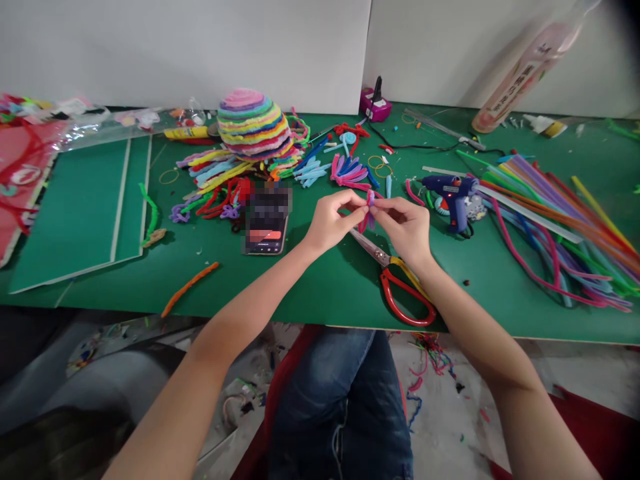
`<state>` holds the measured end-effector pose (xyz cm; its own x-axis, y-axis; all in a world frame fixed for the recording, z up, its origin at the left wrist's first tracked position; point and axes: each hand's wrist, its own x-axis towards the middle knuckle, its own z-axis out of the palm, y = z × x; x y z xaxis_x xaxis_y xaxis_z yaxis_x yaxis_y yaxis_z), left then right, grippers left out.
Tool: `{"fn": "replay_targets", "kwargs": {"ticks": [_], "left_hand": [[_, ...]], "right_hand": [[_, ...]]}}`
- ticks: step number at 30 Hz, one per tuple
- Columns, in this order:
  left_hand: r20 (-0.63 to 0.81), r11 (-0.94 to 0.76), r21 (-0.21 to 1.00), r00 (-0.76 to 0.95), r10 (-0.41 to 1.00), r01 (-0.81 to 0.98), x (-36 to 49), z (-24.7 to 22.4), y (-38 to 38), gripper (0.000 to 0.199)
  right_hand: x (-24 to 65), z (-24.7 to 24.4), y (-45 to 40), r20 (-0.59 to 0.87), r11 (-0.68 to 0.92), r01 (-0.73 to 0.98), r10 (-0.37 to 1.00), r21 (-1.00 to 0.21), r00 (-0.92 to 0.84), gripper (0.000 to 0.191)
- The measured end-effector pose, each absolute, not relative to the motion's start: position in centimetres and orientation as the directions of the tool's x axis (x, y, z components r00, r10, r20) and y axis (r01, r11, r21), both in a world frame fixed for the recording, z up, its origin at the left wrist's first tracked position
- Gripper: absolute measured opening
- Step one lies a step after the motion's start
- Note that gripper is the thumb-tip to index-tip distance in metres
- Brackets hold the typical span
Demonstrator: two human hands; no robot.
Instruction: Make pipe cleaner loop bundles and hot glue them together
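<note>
Between my two hands is a small bundle of pink and purple pipe cleaners, pinched from both sides above the green table. My left hand has its thumb and finger closed on the bundle's left side. On the right side, my right hand grips it with closed fingertips. Scissors with red and yellow handles lie just below, their blades pointing up toward the hands and the handles partly beside my right forearm. Behind the hands rests a fan of pink, purple and blue pieces.
A striped pipe-cleaner ball stands at the back, with a phone in front of it. A blue glue gun and long pipe cleaners lie right. A tilted bottle leans at back right. An orange piece lies near the front edge.
</note>
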<state>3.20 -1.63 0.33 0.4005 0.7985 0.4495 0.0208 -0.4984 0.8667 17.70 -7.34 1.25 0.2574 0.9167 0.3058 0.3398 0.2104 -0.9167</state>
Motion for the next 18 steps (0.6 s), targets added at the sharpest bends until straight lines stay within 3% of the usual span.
{"fn": "replay_targets", "kwargs": {"ticks": [9,13,18], "left_hand": [[0.499,-0.578,0.809,0.399,0.769,0.104,3.02,0.67,-1.86,0.006],[0.462,-0.524,0.848,0.373,0.805,0.081,3.25,0.53,-2.01,0.009],[0.459,-0.480,0.877,0.285,0.842,0.006,3.83,-0.06,-2.42,0.027]], "right_hand": [[17.67,1.00,-7.38,0.307,0.205,0.362,0.918,-0.909,0.251,0.011],[17.62,1.38,-7.31,0.289,0.204,0.310,0.921,-0.929,0.261,0.013],[17.58,1.21,-6.97,0.313,0.253,0.233,0.910,-0.939,0.272,0.020]]}}
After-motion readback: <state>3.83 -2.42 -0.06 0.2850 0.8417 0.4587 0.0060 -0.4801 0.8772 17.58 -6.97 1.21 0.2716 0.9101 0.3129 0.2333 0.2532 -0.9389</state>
